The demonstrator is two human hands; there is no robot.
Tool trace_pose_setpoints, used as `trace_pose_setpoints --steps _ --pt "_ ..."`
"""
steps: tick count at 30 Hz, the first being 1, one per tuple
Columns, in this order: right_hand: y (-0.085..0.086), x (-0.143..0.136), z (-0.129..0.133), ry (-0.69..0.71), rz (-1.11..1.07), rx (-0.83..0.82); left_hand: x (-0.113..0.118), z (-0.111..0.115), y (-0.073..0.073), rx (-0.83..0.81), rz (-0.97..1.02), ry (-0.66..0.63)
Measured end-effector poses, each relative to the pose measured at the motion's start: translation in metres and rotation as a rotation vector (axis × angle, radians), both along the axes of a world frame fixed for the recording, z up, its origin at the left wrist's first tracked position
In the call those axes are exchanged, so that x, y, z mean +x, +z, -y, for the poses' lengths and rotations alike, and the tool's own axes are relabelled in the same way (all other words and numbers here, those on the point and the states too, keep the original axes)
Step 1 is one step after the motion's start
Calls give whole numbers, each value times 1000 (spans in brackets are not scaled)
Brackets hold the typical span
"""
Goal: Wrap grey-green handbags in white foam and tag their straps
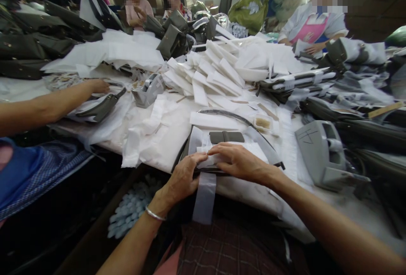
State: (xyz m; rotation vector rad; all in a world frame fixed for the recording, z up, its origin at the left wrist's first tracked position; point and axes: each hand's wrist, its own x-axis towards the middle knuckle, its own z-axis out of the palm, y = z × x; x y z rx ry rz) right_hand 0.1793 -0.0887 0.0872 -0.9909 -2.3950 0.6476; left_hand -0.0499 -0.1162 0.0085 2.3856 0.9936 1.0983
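Observation:
A dark bag (226, 137) with a curved handle (234, 115) lies in front of me at the table's near edge, partly covered with white foam sheet. My left hand (185, 172), with a bangle at the wrist, holds the near left side of the bag and its white wrap, thumb and fingers bent round it. Over the white wrap (258, 150) rests my right hand (236, 160), its fingers stretched toward the left fingertips; the fingers press on the sheet. A translucent strip (204, 199) hangs down from the bag's near edge between my forearms.
White foam sheets (215, 70) are heaped beyond the bag. Grey tape dispensers stand at the right (323, 152) and upper left (149, 91). A co-worker's arm (57, 104) reaches over another bag (101, 108) at left. More people and bags line the far side.

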Motion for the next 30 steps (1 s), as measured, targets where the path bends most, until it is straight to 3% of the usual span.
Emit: trace_pose_setpoints --steps 5,11,21,26,30 --pt "-23 -15 4 -111 54 110 -5 0 3 -97 9 -48" --pt "-40 -18 9 -6 -137 327 -3 -3 -1 -56 55 -36" --pt "-36 -11 16 204 -210 393 -1 -5 -4 -32 93 -23" --pt "-40 -10 16 215 -125 412 -7 -6 -1 -86 60 -126" --pt "-34 -7 20 247 -46 360 -18 -3 11 -242 81 -215"
